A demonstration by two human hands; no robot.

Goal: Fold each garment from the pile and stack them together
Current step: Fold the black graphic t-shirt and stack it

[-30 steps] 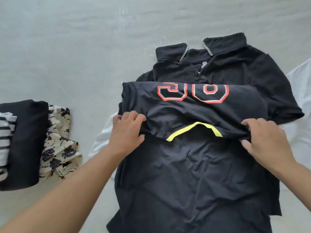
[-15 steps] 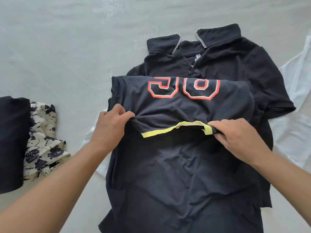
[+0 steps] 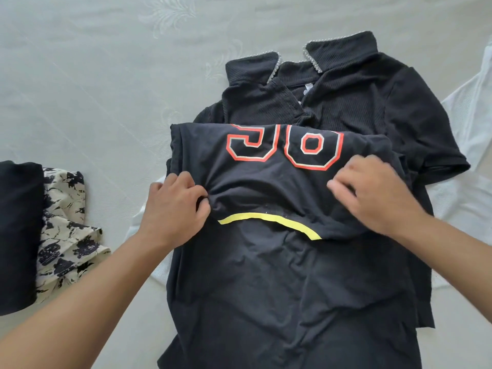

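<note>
A black jersey (image 3: 287, 283) of thin, creased cloth lies spread in the middle of the pale bedsheet (image 3: 87, 83), its top folded down to show orange-outlined numerals and a curved yellow neck trim. The left hand (image 3: 174, 209) pinches the fold's left edge with curled fingers, while the right hand (image 3: 378, 194) lies blurred over its right side, fingers bent; I cannot tell whether it grips. Beyond lies a ribbed black collared shirt (image 3: 359, 97) with beaded edging.

1. The black jersey (image 3: 279, 275) runs off the bottom edge, so its lower hem is out of sight.
2. Its printed orange numbers (image 3: 285, 147) are cut short by the fold; only part shows.
3. The right hand (image 3: 378, 193) is motion-blurred, and its fingers cannot be told apart clearly.
4. A black collared shirt (image 3: 359, 102) lies partly covered by the jersey.
5. A white garment (image 3: 468, 107) is cropped at the right edge.
6. A dark folded piece (image 3: 18, 230) is cut off at the left.
</note>
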